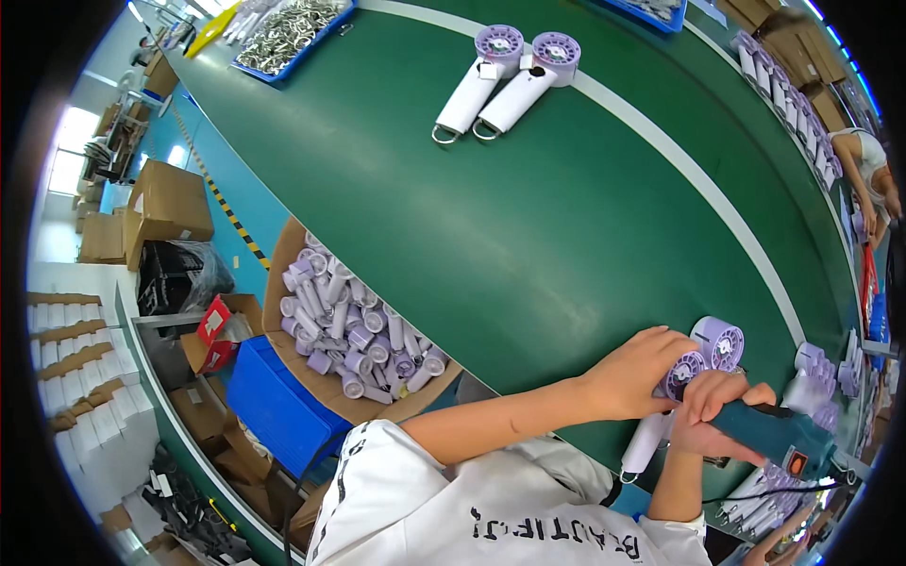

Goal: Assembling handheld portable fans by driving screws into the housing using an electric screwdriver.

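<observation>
At the lower right, my left hand (634,375) grips a small handheld fan by its round purple head (681,374). A white handle (645,445) with a metal ring at its end hangs below that hand. My right hand (710,415) is wrapped round a teal electric screwdriver (769,436), whose black cord trails off to the right. The tool's tip is hidden behind my fingers, close to the fan head. Just beyond my hands, touching or nearly touching the held fan, is a second purple fan head (721,340).
Two white-and-purple fans (486,90) lie on the green table (425,217). A blue tray of metal rings (288,38) stands at the far left. Below the table's left edge sits a carton of fans (354,325) beside a blue bin (278,401). Another person (864,174) works at the right.
</observation>
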`<state>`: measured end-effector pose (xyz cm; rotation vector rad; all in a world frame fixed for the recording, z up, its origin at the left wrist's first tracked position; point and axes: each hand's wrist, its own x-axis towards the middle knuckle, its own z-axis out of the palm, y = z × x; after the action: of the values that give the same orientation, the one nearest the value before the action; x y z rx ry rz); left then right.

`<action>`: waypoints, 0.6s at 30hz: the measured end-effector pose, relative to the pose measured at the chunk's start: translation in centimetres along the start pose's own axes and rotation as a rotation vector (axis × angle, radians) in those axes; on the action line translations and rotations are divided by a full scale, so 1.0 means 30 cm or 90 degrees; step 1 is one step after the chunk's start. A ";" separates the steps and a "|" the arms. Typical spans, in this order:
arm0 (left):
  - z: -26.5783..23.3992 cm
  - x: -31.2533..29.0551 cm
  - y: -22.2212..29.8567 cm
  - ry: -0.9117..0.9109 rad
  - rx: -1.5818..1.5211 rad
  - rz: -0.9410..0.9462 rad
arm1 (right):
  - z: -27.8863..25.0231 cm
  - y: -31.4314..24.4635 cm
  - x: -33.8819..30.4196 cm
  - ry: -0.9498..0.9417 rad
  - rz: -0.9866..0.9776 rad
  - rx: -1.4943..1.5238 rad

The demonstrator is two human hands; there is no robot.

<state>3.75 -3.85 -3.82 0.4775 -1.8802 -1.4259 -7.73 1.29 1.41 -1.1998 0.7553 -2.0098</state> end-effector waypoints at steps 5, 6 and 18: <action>-0.005 0.020 -0.012 -0.021 0.028 0.007 | -0.002 0.007 -0.015 0.073 -0.017 -0.001; -0.014 0.018 -0.011 -0.018 0.046 0.008 | -0.019 0.012 -0.013 0.035 0.007 -0.005; -0.011 0.112 0.061 -0.072 0.178 -0.121 | -0.003 -0.197 0.071 0.184 -0.042 0.075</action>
<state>1.94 -5.73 -0.98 0.7417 -2.1874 -1.3376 -10.04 3.25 6.93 -0.8886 0.7297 -2.2799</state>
